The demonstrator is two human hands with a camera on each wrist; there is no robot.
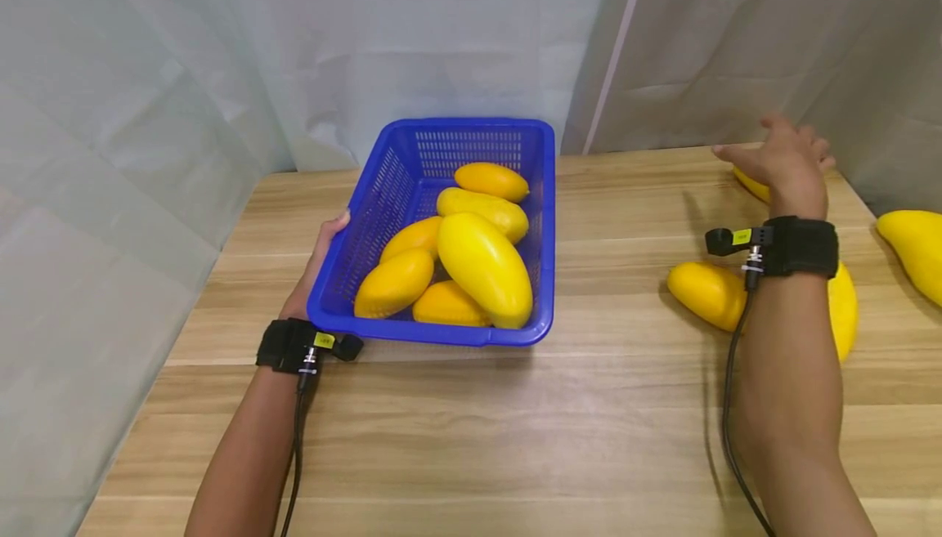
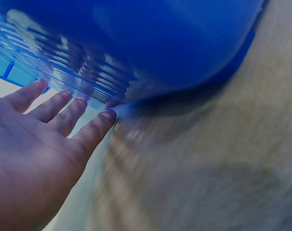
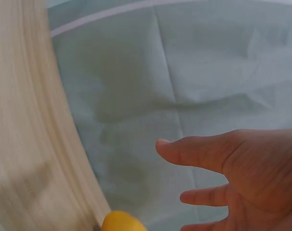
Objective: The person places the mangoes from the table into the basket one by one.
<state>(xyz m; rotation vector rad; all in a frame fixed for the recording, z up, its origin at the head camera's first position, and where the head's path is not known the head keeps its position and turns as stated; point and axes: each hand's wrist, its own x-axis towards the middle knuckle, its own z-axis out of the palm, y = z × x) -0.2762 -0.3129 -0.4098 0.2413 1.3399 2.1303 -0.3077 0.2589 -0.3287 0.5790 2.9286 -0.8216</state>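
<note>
A blue plastic basket (image 1: 546,218) with slotted walls holds several yellow mangoes (image 1: 486,267). My left hand (image 1: 318,263) is at the basket's left side. In the left wrist view its fingers (image 2: 90,132) are extended, with their tips against the slotted wall. Over the table's back right, my right hand (image 1: 791,161) is spread with nothing in it, the thumb pointing left. Partly hidden below that hand is a mango (image 1: 751,185), whose yellow end (image 3: 122,222) shows at the bottom of the right wrist view.
Another mango (image 1: 702,293) lies left of my right forearm, and one (image 1: 844,312) is partly covered by the forearm. A further mango (image 1: 916,251) is at the far right. Pale curtains (image 1: 471,38) hang behind the wooden table (image 1: 574,439). Cables (image 1: 730,390) run from both wrist cameras.
</note>
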